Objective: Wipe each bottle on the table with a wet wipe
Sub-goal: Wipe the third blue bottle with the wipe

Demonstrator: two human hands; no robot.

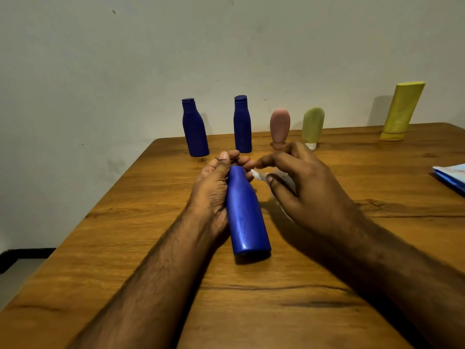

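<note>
My left hand grips a blue bottle that lies tilted above the wooden table, its base toward me and its neck among my fingers. Just right of the neck, my right hand pinches a crumpled white wet wipe between thumb and fingers. The wipe is close to the bottle's neck; I cannot tell if it touches. Along the far edge stand two dark blue bottles, a pink tube, a pale green tube and a tall yellow tube.
A blue and white packet lies at the table's right edge, partly out of frame. A pale wall rises right behind the standing bottles. The table's left edge runs diagonally toward me, with floor and a dark skirting beyond it.
</note>
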